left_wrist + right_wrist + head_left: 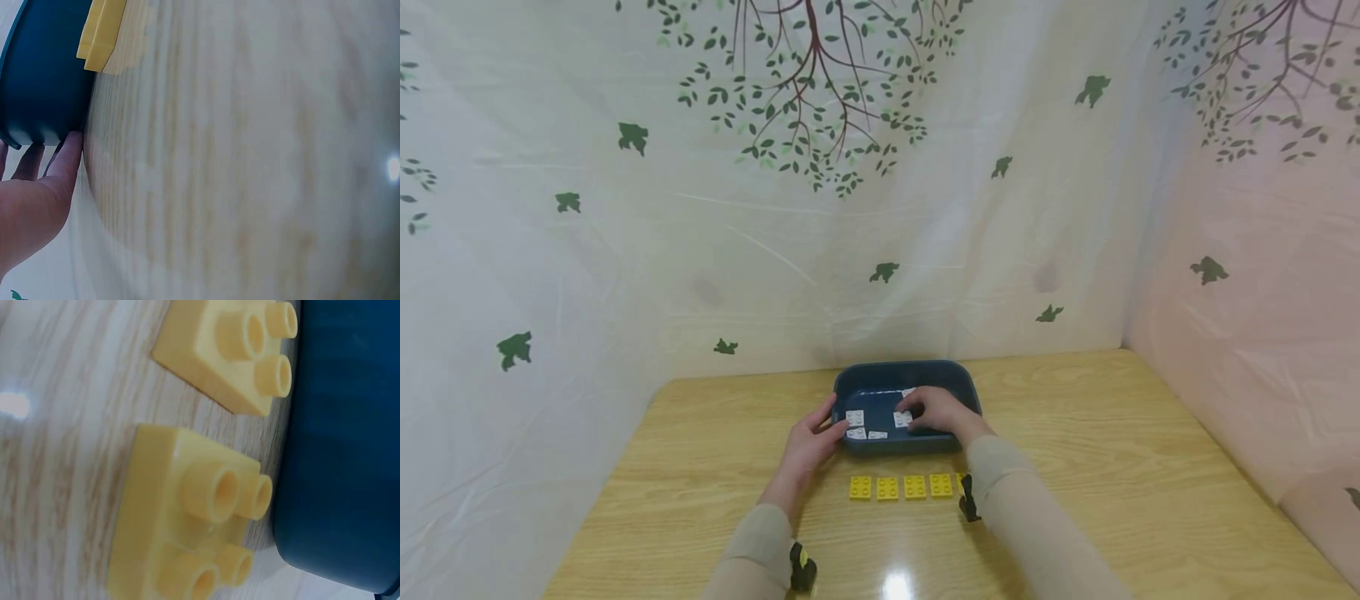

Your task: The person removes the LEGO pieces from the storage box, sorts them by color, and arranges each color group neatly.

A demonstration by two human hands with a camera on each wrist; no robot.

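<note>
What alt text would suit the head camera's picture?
A person's right hand reaches to a white brick inside a dark blue tray, the left hand touching its side. Yellow bricks lie in a row in front.

Dark-blue tray (902, 447); white bricks (854, 417); yellow bricks (914, 487); tan tabletop (700, 467), streaked with wood grain; beige sleeves (1037, 525); off-white backdrop (820, 292), patterned with green leaves (515, 351) and dark-red branches (812, 33).
</note>
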